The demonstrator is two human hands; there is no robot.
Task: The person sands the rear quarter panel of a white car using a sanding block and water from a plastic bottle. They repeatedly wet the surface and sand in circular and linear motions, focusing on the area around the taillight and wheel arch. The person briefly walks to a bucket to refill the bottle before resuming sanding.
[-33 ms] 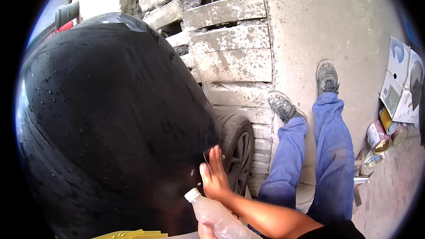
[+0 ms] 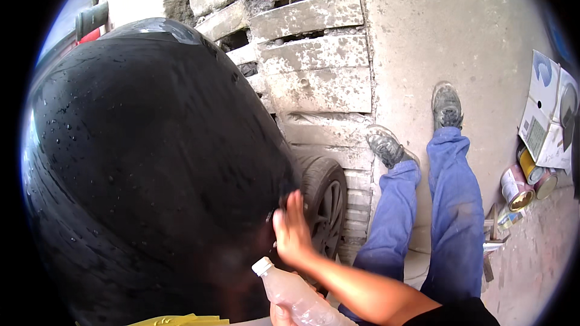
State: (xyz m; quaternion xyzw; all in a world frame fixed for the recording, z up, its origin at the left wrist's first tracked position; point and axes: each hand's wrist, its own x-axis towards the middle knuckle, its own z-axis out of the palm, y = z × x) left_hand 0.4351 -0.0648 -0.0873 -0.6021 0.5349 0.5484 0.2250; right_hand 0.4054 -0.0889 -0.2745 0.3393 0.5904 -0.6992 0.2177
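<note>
Black car body panel (image 2: 151,145) fills the left side of your view, its surface dotted with water drops (image 2: 63,139), and from your right hand (image 2: 293,229) its broad middle lies toward 10 o'clock. The panel's long axis runs roughly from 12 to 6 o'clock, and its edge beside the wheel (image 2: 329,208) is the part that matters most here: your right hand is at that edge, the nearer of your two hands, with the wheel just off it toward 2 o'clock. You hold that hand flat, fingers straight and pointing to about 12 o'clock, with nothing seen in its grip; whether the palm touches the panel you cannot tell from this angle. Your left hand (image 2: 282,316), mostly hidden, is wrapped around a clear plastic bottle (image 2: 296,294) with a white cap (image 2: 262,266). The bottle lies toward 6 o'clock from your right hand, its long axis from 10 to 4 o'clock, the cap end toward the panel. Compared with the earlier frame, your right hand sits slightly farther toward 12 o'clock along the edge, and the bright drops beside your thumb no longer show as clearly; the bottle and your shoes (image 2: 447,105) look almost unmoved
</note>
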